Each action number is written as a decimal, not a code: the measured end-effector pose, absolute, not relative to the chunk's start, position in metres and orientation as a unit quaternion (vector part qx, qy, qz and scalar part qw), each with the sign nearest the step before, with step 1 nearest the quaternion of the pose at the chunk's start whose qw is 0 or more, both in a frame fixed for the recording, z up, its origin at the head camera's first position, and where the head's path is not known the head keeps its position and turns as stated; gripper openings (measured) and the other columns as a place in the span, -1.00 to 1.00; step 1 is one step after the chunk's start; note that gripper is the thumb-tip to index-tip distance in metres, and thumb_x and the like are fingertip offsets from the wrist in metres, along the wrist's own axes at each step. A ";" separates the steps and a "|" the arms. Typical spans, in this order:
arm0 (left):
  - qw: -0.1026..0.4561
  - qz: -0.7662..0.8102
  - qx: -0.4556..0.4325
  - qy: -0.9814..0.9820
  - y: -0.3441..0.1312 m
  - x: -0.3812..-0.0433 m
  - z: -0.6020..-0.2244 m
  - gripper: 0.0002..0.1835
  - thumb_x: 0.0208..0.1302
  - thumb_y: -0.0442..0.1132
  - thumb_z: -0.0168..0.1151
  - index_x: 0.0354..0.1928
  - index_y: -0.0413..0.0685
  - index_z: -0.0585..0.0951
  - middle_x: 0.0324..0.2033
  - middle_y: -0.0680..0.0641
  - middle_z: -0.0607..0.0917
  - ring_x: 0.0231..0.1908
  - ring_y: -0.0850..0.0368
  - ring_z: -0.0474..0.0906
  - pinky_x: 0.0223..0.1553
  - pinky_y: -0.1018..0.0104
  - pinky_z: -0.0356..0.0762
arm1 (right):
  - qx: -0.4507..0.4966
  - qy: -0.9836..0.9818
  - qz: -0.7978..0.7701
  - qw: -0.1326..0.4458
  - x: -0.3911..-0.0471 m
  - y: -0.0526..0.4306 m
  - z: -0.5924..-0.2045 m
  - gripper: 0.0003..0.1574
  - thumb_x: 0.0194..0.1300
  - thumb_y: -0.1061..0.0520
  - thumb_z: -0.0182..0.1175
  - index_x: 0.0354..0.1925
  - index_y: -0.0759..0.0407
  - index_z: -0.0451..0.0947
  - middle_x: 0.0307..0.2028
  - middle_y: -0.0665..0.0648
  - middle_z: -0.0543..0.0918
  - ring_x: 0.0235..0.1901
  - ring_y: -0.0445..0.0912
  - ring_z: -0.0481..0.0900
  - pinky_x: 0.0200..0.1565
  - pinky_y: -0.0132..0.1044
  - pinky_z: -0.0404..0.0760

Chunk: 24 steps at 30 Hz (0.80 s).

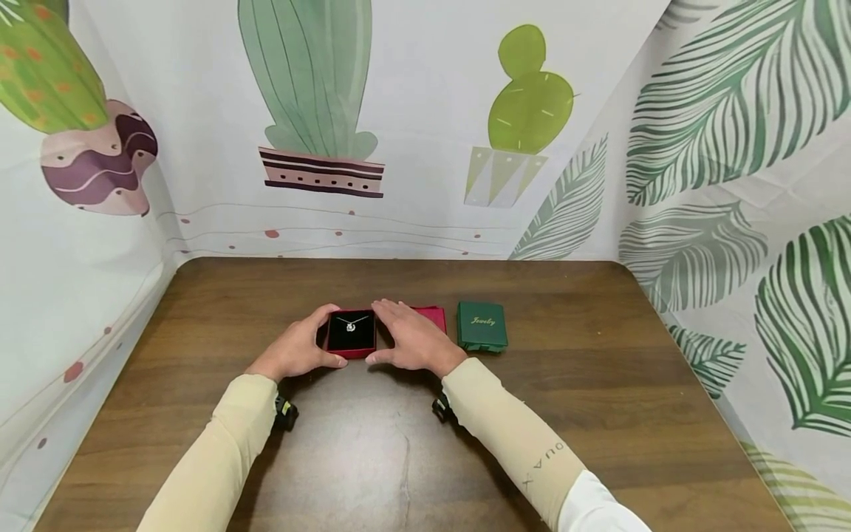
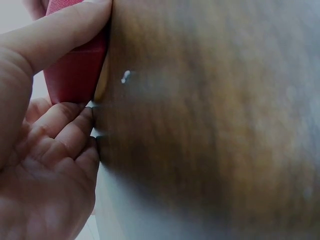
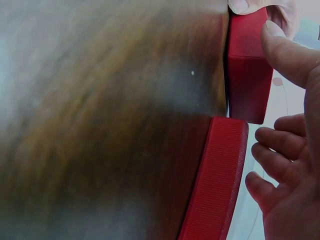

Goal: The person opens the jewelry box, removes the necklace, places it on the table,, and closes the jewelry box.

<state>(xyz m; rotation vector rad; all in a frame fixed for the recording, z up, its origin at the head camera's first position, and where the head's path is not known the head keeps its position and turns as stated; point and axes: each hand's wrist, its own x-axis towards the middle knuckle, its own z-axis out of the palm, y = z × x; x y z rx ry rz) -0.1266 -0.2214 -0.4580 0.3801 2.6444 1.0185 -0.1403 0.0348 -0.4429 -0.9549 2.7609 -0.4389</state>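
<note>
A small red jewelry box (image 1: pixel 352 353) lies uncovered on the table, with a silver necklace (image 1: pixel 351 326) and its pendant on the black padding inside. My left hand (image 1: pixel 297 347) holds the box from its left side, thumb along the front and fingers on the side, as the left wrist view shows. On the other side is my right hand (image 1: pixel 417 338), its thumb tip right at the front corner and its fingers spread and loosely bent. A red piece with ribbed sides (image 3: pixel 215 175), partly hidden by my right hand in the head view, lies right of the box.
A green box (image 1: pixel 482 325) marked "Jewelry" stands to the right of the red piece. The brown wooden table (image 1: pixel 598 414) ends at the back against a white cloth (image 1: pixel 425 133) printed with cacti and leaves.
</note>
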 end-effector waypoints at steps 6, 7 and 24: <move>0.143 0.354 0.130 0.915 -0.222 -0.127 -0.460 -0.03 0.06 -0.04 0.66 0.46 0.10 0.29 0.29 -0.19 0.62 0.03 -0.06 0.60 0.17 -0.13 0.52 | -0.326 0.928 -0.154 0.095 -0.140 0.033 -0.443 0.22 0.31 -0.36 0.36 0.61 0.24 0.12 0.60 0.19 0.25 0.63 0.04 0.15 0.65 -0.11 0.05; 0.143 0.355 0.130 0.915 -0.222 -0.128 -0.460 -0.03 0.06 -0.04 0.66 0.46 0.10 0.29 0.30 -0.19 0.62 0.03 -0.06 0.60 0.17 -0.13 0.52 | -0.327 0.928 -0.154 0.094 -0.140 0.033 -0.443 0.22 0.31 -0.36 0.36 0.61 0.24 0.13 0.60 0.19 0.26 0.63 0.04 0.15 0.65 -0.11 0.06; 0.138 0.346 0.132 0.919 -0.221 -0.126 -0.458 -0.05 0.06 -0.03 0.65 0.44 0.10 0.30 0.26 -0.19 0.63 0.01 -0.08 0.61 0.12 -0.10 0.54 | -0.349 0.922 -0.145 0.081 -0.141 0.025 -0.436 -0.02 0.45 -0.34 0.21 0.57 0.14 0.25 0.60 0.12 0.28 0.63 -0.01 0.16 0.63 -0.13 0.12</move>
